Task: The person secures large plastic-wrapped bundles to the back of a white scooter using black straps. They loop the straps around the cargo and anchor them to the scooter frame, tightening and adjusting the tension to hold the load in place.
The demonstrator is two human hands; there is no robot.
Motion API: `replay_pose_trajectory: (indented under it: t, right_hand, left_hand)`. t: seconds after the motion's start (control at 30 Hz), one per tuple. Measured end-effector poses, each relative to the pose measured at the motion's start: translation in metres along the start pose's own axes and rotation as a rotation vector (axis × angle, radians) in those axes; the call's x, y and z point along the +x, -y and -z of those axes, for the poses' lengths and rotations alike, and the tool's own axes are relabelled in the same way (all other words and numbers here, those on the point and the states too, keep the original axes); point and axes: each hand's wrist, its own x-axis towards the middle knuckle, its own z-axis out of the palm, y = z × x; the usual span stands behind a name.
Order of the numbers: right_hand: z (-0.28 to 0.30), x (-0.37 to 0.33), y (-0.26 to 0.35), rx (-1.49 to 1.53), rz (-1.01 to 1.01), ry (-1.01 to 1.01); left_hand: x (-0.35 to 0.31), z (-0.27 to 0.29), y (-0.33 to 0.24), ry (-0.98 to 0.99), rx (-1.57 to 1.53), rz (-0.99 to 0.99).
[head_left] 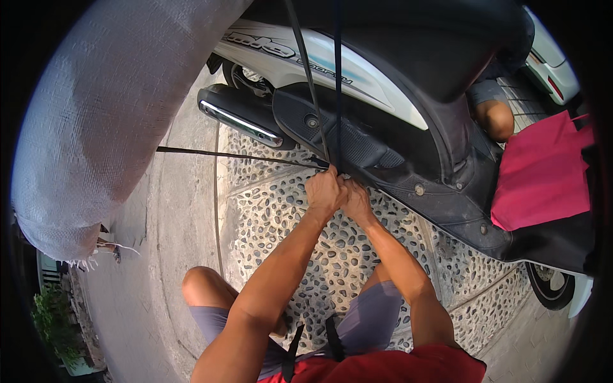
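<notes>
My left hand (324, 190) and my right hand (356, 199) are together beside the scooter's lower edge, fingers closed on dark straps. A grey-black strap (309, 73) and a darker strap (338, 83) run down to them from above. Another taut strand (236, 154) reaches them from under a big woven sack (115, 115) at the left. The white and black scooter (383, 83) stands just beyond my hands. My fingers hide where the straps meet, so any knot or hook there cannot be made out.
A pink bag (543, 172) rests on the scooter's footboard. The exhaust (239, 118) sticks out at the scooter's rear left. Another person's knee (497, 119) shows beyond the scooter, near a white vehicle (555, 70). Pebbled paving (319, 255) lies beneath my arms.
</notes>
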Motion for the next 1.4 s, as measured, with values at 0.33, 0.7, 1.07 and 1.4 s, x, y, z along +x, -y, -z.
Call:
replay_pose_trajectory:
  t: [0.33,0.7,1.07,1.4]
  right_hand:
    - [-0.002,0.002,0.025,-0.084,-0.157,0.098]
    - [0.067,-0.111,0.148,0.002,-0.933,0.448]
    - [0.19,-0.079,0.374,0.402,-1.174,0.407]
    - [0.378,0.006,0.463,0.319,-1.279,0.582]
  left_hand:
    - [0.0,-0.008,0.015,0.095,-0.001,-0.043]
    - [-0.028,0.096,0.024,0.782,0.015,-0.2]
    - [0.116,0.822,-0.28,-0.013,-0.789,-0.847]
    - [0.315,0.889,-0.362,-0.221,0.532,-0.285]
